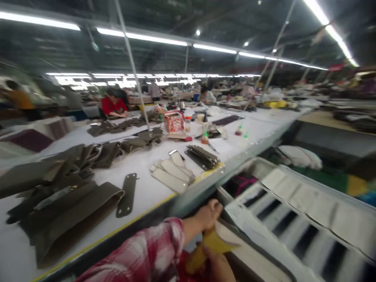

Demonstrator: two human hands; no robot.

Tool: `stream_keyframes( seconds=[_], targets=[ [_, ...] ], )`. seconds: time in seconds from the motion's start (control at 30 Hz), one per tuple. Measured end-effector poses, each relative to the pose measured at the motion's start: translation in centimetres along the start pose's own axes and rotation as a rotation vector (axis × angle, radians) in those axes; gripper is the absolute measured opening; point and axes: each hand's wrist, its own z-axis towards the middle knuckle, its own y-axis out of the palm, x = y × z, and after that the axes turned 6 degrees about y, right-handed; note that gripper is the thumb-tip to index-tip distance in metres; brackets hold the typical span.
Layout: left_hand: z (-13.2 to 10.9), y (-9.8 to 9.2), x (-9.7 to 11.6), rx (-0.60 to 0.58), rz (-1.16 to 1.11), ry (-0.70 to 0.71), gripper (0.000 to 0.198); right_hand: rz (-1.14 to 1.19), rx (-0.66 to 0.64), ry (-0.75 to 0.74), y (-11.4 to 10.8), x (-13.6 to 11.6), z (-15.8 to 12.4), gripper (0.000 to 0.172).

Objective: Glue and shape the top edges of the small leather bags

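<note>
Below the table's front edge, my left hand (209,214) reaches out from a red plaid sleeve, its fingers closed at the edge of an open drawer or bin (258,250). A yellow piece of material (216,242) lies just under that hand. My right hand (217,264), blurred at the bottom of the view, is against the yellow piece; its fingers are mostly hidden. On the table are a dark strap piece (127,195), a fan of pale strap pieces (172,175) and a stack of dark ones (202,156).
Dark sewn bags (73,215) cover the table's left side. A red patterned box (174,122) and small bottles (205,137) stand farther back. At the right is a tray (282,219) with pale and black strips. A person in red (113,103) sits across the table.
</note>
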Motion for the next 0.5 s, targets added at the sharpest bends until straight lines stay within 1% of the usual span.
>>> stream_keyframes(
  seconds=[0.07, 0.13, 0.2, 0.23, 0.3, 0.37, 0.5],
  targets=[
    [-0.5, -1.9, -1.5, -0.05, -0.082, -0.113, 0.066, 0.11, 0.169, 0.003, -2.6, 2.6, -3.6, 0.034],
    [-1.2, -3.9, -3.4, -0.086, -0.134, -0.195, 0.061, 0.196, 0.314, -0.057, -4.2, 3.5, -6.7, 0.03],
    [-2.4, -5.3, -5.0, -0.122, -0.17, -0.226, 0.056, 0.217, 0.437, -0.132, -5.2, 3.3, -9.1, 0.026],
    [-3.0, -5.8, -5.6, -0.143, -0.185, -0.232, 0.053, 0.213, 0.5, -0.164, -5.5, 3.0, -10.1, 0.025],
    [-4.2, -6.0, -6.2, -0.177, -0.229, -0.222, 0.05, 0.222, 0.609, -0.214, -6.0, 2.4, -11.7, 0.023],
    [-4.8, -5.5, -6.3, -0.204, -0.281, -0.185, 0.045, 0.289, 0.634, -0.229, -6.4, 1.7, -12.8, 0.021],
    [-4.7, -4.2, -5.6, -0.242, -0.303, -0.113, 0.045, 0.421, 0.541, -0.19, -7.2, 0.7, -14.2, 0.023]
  ],
)
